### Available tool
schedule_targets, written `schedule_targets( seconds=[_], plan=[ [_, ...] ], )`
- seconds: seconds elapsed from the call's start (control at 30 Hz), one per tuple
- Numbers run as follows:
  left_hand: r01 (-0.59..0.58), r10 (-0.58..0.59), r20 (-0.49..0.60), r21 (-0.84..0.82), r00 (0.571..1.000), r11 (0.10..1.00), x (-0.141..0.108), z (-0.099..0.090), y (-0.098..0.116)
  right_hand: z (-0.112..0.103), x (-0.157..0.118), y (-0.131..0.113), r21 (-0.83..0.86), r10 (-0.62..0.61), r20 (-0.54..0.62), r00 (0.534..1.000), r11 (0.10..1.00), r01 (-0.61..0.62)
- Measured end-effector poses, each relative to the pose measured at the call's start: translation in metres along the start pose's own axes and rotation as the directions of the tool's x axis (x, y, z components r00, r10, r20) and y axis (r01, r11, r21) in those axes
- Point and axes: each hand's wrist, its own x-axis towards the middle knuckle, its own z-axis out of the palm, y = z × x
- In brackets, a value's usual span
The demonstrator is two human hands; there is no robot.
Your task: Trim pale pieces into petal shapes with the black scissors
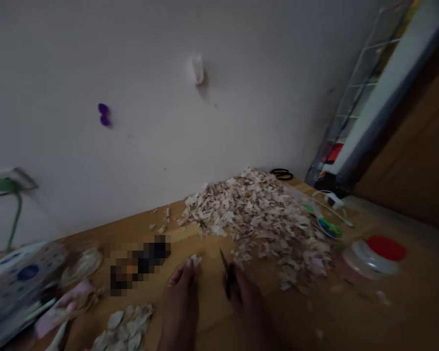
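Left hand low on the wooden table, fingers curled together and pinching a small pale garlic clove right at the tips. Right hand just beside it, fingers closed round a dark small knife, blade rising from the fist and tilted up and left toward the clove. Clove just left of the blade tip, near but not touching as far as visible; too blurred to be sure. Long axis of the knife roughly upright in view, leaning toward the left fingertips. Left hand clearly nearer the clove, since holding it. Big pile of peels beyond the right fingers, up and right. Smaller heap of peeled cloves left of the left wrist. Red-lidded jar far right of both hands.
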Motion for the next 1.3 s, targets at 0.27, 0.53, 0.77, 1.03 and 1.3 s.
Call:
schedule_targets(
  seconds=[0.27, 0.53, 0.77, 1.03, 1.3],
  plan=[
    [0.010, -0.016, -0.019, -0.276, 1.000, 0.961, 0.009, -0.008, 0.002, 0.030, 0.028, -0.007, 0.046, 0.001, 0.190, 0.982, 0.999, -0.010],
    [0.089, -0.048, 0.128, -0.337, 0.991, 0.937, 0.018, -0.009, -0.005, 0.012, 0.025, -0.022, -0.254, 0.050, 0.447, 0.893, 0.964, 0.073],
    [0.034, 0.019, 0.186, -0.276, 0.982, 0.961, 0.023, -0.011, -0.007, 0.014, 0.027, -0.014, -0.296, 0.092, 0.477, 0.874, 0.953, 0.061],
    [0.006, 0.051, 0.286, -0.194, 0.957, 0.981, 0.033, -0.018, -0.022, 0.012, 0.026, -0.022, -0.264, 0.099, 0.503, 0.858, 0.963, 0.044],
    [0.051, 0.016, 0.298, -0.214, 0.955, 0.976, 0.027, -0.014, -0.018, 0.012, 0.025, -0.024, -0.243, 0.083, 0.484, 0.871, 0.969, 0.042]
  ],
)
